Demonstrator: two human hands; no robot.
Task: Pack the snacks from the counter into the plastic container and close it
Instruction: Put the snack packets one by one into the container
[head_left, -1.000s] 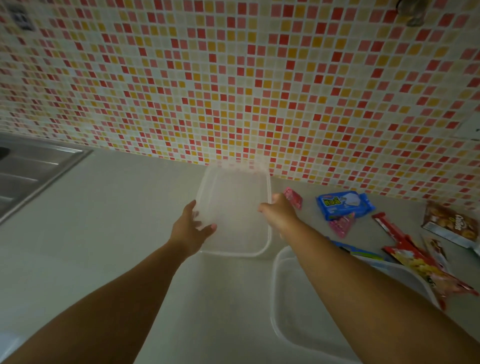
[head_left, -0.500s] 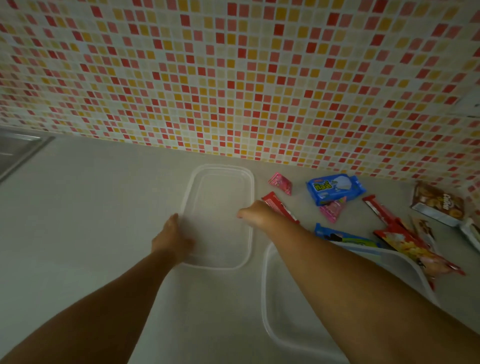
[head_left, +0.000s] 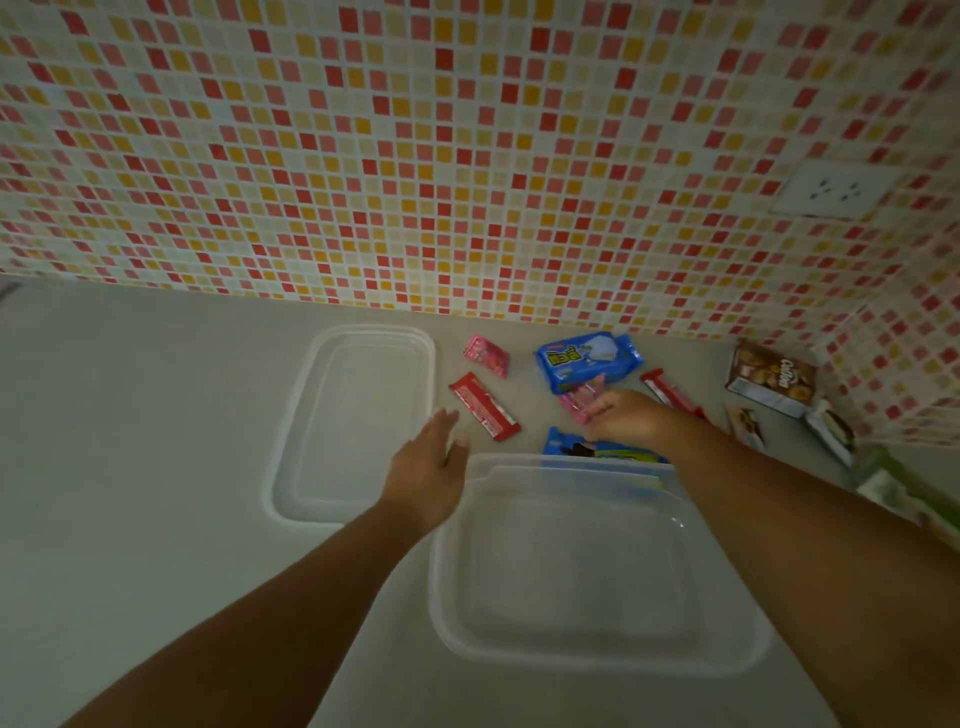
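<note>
Container (head_left: 587, 571) of clear plastic nearest on the pale desk (head_left: 156, 493), open at the top, nothing visible inside. Both bare forearms reaching forward past it, one on each side. Left hand (head_left: 428, 467) just beyond the container's left far corner, palm down, fingers straight and loosely spread, grip wide and holding nothing; fingertips near the right edge of the lid (head_left: 353, 423), contact with it not clear. Lid flat on the desk to the left of the container, well apart from the wall. Blue packet (head_left: 597, 448) lying against the container's far rim, partly hidden behind it. Right hand (head_left: 631, 418) just above that packet, fingers bent onto a small pink packet (head_left: 582, 400); whether the grip has closed round it cannot be told. Red bar (head_left: 483, 406) slanted on the desk between the lid and the right hand, touched by neither hand. Second red bar (head_left: 667, 392) partly covered by the right wrist. Farther back, another pink packet (head_left: 485, 356) beside the lid's far right corner, and a larger blue biscuit pack (head_left: 587, 359) just behind the right hand. Far right, brown cookie box (head_left: 771, 383) near the wall corner, with more wrapped snacks (head_left: 831, 431) in front of it, blurred. Behind everything, mosaic tile wall (head_left: 415, 156) in red, pink, yellow and white, with a white socket (head_left: 836, 191) at upper right.
</note>
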